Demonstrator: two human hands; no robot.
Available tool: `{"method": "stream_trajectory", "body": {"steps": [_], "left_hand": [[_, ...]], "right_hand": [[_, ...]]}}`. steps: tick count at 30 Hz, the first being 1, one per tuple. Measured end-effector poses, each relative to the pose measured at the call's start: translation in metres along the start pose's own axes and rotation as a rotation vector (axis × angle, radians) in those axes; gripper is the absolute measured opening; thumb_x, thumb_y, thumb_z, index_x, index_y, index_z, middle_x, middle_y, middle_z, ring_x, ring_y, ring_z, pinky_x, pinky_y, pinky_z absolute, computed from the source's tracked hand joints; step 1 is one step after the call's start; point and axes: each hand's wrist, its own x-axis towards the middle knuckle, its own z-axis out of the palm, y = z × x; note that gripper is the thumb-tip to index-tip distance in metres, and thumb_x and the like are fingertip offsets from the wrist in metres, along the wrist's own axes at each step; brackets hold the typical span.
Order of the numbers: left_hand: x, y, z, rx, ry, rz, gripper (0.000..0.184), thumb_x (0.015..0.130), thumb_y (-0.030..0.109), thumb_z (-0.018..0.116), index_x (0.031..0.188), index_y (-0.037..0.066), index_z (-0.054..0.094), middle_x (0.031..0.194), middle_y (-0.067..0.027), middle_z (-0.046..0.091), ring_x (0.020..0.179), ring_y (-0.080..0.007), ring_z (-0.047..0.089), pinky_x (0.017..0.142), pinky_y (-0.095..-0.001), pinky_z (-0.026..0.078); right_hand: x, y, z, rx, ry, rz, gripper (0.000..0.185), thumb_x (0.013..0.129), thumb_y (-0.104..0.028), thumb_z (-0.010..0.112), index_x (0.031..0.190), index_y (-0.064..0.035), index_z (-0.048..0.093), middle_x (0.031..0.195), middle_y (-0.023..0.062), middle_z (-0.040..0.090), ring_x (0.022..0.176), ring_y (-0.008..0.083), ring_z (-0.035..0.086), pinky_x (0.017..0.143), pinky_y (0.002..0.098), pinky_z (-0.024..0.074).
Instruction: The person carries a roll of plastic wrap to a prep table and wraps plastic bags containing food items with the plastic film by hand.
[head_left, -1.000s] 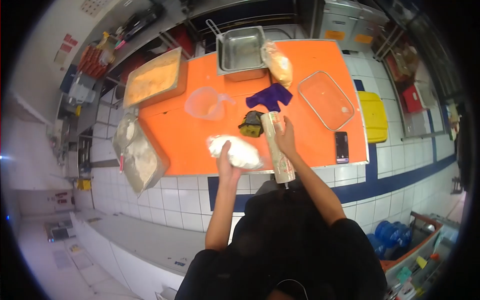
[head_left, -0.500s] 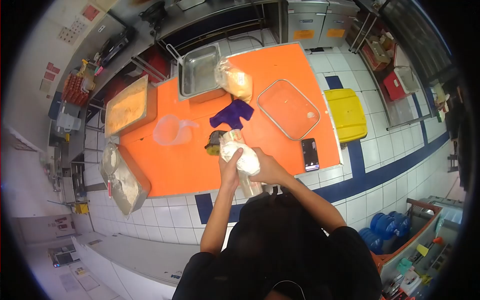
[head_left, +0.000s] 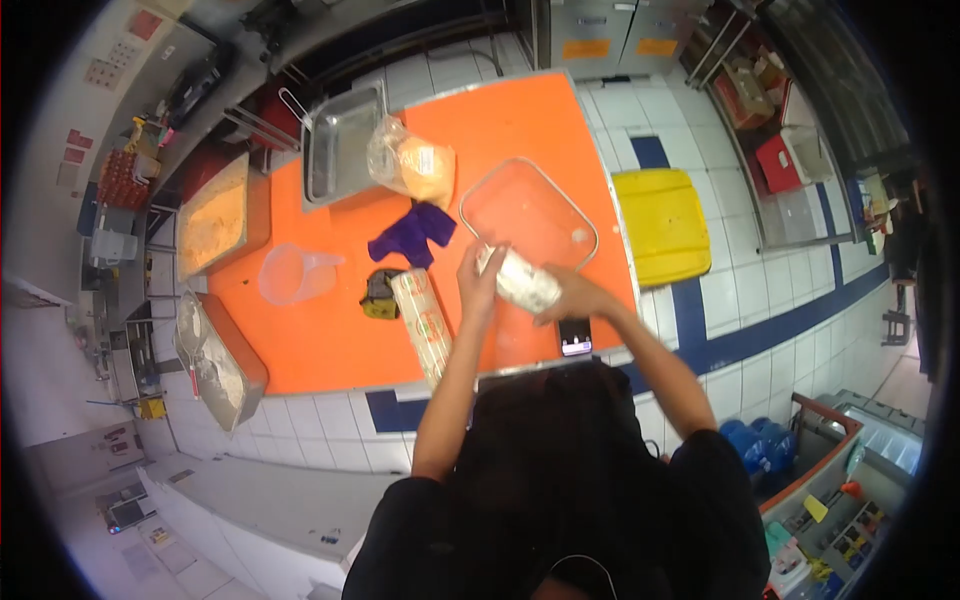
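Note:
Between both hands is a white bundle, apparently in clear plastic (head_left: 527,281), tilted over the orange table (head_left: 330,350). My left hand (head_left: 478,284) is closed around its left end, and my right hand (head_left: 578,297) grips the right end. Left of my left forearm lies a long pale roll with red and green print (head_left: 422,322). Touching its upper end is a small black-and-yellow pouch (head_left: 380,294). A purple cloth (head_left: 413,235) lies crumpled above that. Just beyond my hands sits a clear rectangular container (head_left: 589,222). A phone (head_left: 576,339) lies below my right hand.
A clear measuring jug (head_left: 290,276) stands left on the table. Metal pans hold orange crumbs (head_left: 216,222) and white flour (head_left: 222,372). At the back are an empty metal pan (head_left: 345,140) and a bag of orange crumbs (head_left: 428,170). A yellow lid (head_left: 662,228) is beyond the right edge.
My hands have carried the white bundle to the right, off the printed roll and toward the clear container. The roll now shows fully on the table. The view has shifted slightly.

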Motion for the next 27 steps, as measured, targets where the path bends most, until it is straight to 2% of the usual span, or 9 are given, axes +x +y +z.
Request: {"method": "stream_trajectory", "body": {"steps": [3,5,8,10,12,15,19,24,27], "left_hand": [[0.009,0.020,0.001,0.171,-0.315,-0.187,0.047,0.088,0.008,0.079,0.131,-0.001,0.061,0.115,-0.0144,0.071,0.105,-0.0209,0.069,0.092,-0.0334,0.055],[0.017,0.020,0.003,0.573,-0.630,-0.133,0.066,0.077,0.007,0.087,0.136,0.000,0.060,0.113,-0.0117,0.072,0.106,-0.0184,0.067,0.095,-0.0325,0.054],[0.024,0.015,0.005,0.797,-0.703,-0.229,0.068,0.069,0.013,0.094,0.129,0.000,0.066,0.114,-0.0095,0.073,0.107,-0.0180,0.067,0.099,-0.0311,0.051],[0.026,0.007,0.002,0.818,-0.676,-0.207,0.056,0.074,0.011,0.090,0.124,0.001,0.069,0.114,-0.0090,0.073,0.107,-0.0189,0.068,0.096,-0.0344,0.055],[0.027,-0.003,-0.009,0.499,-0.499,-0.562,0.055,0.080,0.019,0.088,0.127,-0.001,0.067,0.115,-0.0103,0.073,0.108,-0.0226,0.070,0.087,-0.0390,0.061],[0.019,-0.018,-0.016,0.310,-0.375,-0.687,0.049,0.088,0.020,0.081,0.130,0.000,0.064,0.116,-0.0118,0.073,0.105,-0.0239,0.072,0.079,-0.0422,0.065],[-0.003,-0.024,-0.002,0.266,-0.408,-0.699,0.050,0.094,0.029,0.076,0.133,0.002,0.062,0.116,-0.0106,0.073,0.099,-0.0235,0.073,0.076,-0.0402,0.065],[0.008,-0.038,0.005,0.015,-0.079,-0.700,0.063,0.103,0.060,0.048,0.131,0.006,0.065,0.107,-0.0049,0.075,0.085,-0.0183,0.073,0.064,-0.0359,0.059],[0.017,-0.063,0.014,0.268,0.133,-0.500,0.075,0.106,0.064,0.034,0.123,0.000,0.069,0.097,-0.0092,0.075,0.080,-0.0184,0.071,0.070,-0.0355,0.056]], "right_hand": [[0.006,-0.008,-0.054,0.125,-0.193,0.146,0.084,0.059,-0.025,0.097,0.128,-0.0002,0.057,0.105,0.0114,0.071,0.100,0.0276,0.070,0.085,0.0394,0.0556],[0.015,-0.012,-0.077,-0.393,-0.252,0.024,0.080,0.061,-0.020,0.097,0.128,-0.0010,0.058,0.096,0.0098,0.072,0.091,0.0263,0.073,0.077,0.0382,0.0585],[0.029,0.021,-0.088,-0.410,-0.332,-0.037,0.082,0.057,-0.031,0.099,0.125,-0.0024,0.062,0.100,0.0106,0.071,0.077,0.0229,0.072,0.070,0.0325,0.0583],[0.018,0.007,-0.100,-0.207,-0.274,0.015,0.074,0.065,-0.031,0.095,0.125,-0.0027,0.062,0.099,0.0101,0.071,0.081,0.0202,0.071,0.070,0.0311,0.0576],[0.012,0.005,-0.095,0.002,-0.238,0.068,0.066,0.072,-0.031,0.092,0.124,-0.0030,0.062,0.099,0.0097,0.070,0.084,0.0175,0.070,0.070,0.0297,0.0569],[0.017,0.025,-0.073,0.284,0.211,0.115,0.035,0.102,-0.033,0.065,0.123,-0.0051,0.061,0.104,0.0080,0.066,0.092,0.0133,0.065,0.074,0.0309,0.0547],[0.029,0.042,-0.036,0.321,0.488,-0.010,0.039,0.111,-0.037,0.041,0.115,-0.0044,0.062,0.099,0.0083,0.064,0.095,0.0170,0.063,0.088,0.0321,0.0488],[0.041,0.037,-0.033,0.375,0.458,-0.011,0.045,0.113,-0.038,0.036,0.113,-0.0031,0.063,0.112,0.0091,0.062,0.097,0.0157,0.062,0.087,0.0303,0.0498],[0.041,0.010,-0.025,0.504,0.535,0.050,0.047,0.112,-0.038,0.035,0.121,-0.0026,0.064,0.113,0.0101,0.061,0.101,0.0163,0.061,0.088,0.0305,0.0495]]}}
